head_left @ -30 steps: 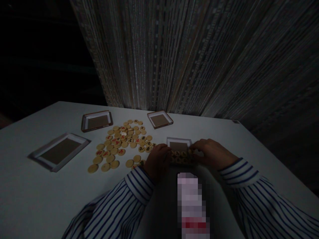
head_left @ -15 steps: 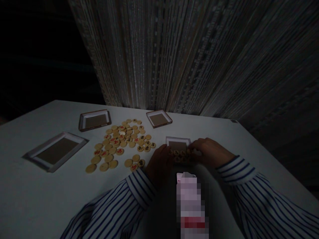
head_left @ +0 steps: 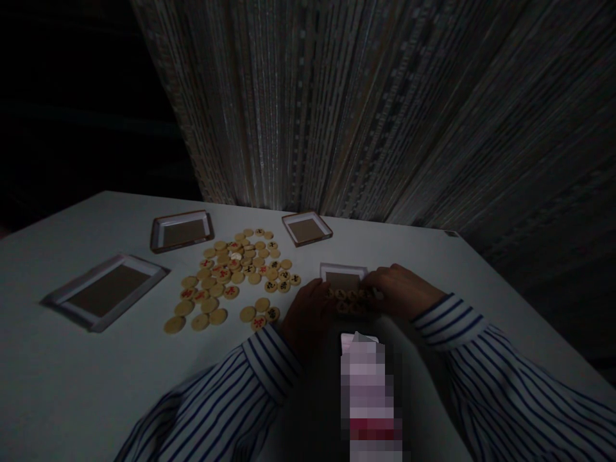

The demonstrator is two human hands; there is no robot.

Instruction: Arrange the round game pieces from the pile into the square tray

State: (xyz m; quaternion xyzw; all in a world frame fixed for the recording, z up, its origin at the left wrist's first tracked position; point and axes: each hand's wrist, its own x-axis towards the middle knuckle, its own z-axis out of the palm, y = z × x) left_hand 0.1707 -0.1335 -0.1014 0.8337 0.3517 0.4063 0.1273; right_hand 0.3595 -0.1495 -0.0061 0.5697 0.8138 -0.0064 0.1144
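Observation:
A small open box (head_left: 343, 265) with a pale rim and brown floor lies in front of me. Rows of round wooden xiangqi pieces (head_left: 342, 295) with dark characters fill its near part. My left hand (head_left: 308, 316) is closed around the box's left side, its fingertips at the rim and partly lost in shadow. Over the right end of the rows, my right hand (head_left: 405, 292) has its fingers bent together at a piece. Left of the box, a loose heap of xiangqi pieces (head_left: 231, 263) spreads out, some face down, others showing red or black characters.
Three more open boxes stand on the white table (head_left: 139, 359): a large one (head_left: 79, 311) at left, one (head_left: 154, 236) behind it, and one (head_left: 317, 239) at the back. A phone (head_left: 368, 378), its screen blurred, lies near me. Striped string curtains (head_left: 327, 115) hang behind.
My right hand has shifted slightly left, its fingers still at the right end of the rows. My left hand stays by the box. The view has moved a little.

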